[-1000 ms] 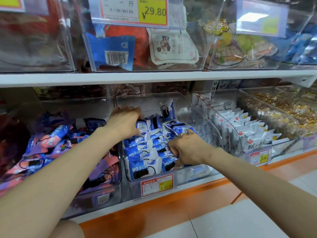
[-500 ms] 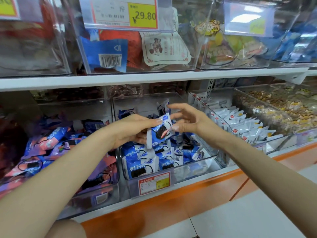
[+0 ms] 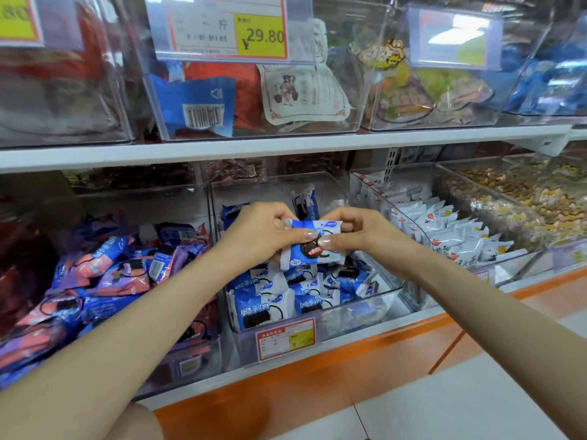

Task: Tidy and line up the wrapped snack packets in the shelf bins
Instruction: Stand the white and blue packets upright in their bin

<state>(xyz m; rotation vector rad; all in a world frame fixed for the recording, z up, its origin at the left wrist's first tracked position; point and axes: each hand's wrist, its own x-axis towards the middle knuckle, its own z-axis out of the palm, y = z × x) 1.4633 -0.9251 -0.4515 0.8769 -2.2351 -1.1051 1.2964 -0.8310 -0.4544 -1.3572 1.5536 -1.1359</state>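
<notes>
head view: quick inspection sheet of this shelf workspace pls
surface: middle clear bin, under the white shelf board
job's things: blue-and-white packet held above the bin; matching packets stacked at its front
clutter: purple and pink packets jumbled in the bin to the left
grippers: left hand and right hand both pinch the held packet
cables: nothing seen
surroundings: white packets in rows in the bin to the right; 29.80 price tag above
</notes>
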